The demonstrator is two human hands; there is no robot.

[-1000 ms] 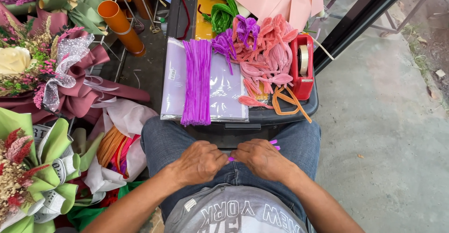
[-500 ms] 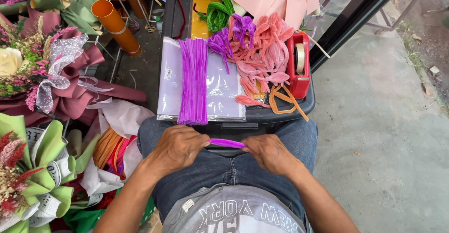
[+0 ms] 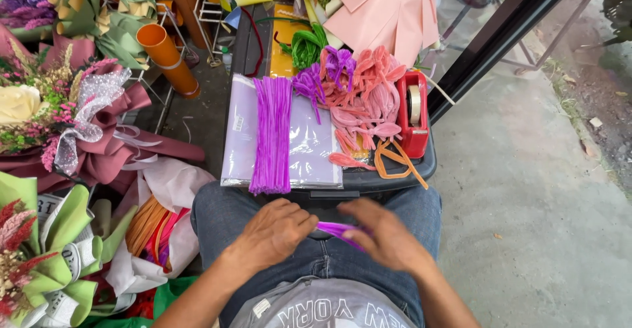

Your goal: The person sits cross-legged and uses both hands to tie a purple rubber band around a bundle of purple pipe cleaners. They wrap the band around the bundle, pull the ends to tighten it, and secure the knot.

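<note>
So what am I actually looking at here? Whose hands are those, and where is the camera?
There is no machine here. The camera sits on a person's head and looks down, so you see their own lap in jeans and both bare hands. The left hand and the right hand are close together over the lap, holding a purple fuzzy craft stem between them. In front of the knees is a dark tray. On it lie a straight bundle of purple stems on a pale lilac sheet, a pile of bent pink stems, some green ones and a red tape dispenser. To the left stand wrapped flower bouquets; to the right is bare concrete floor.
</note>
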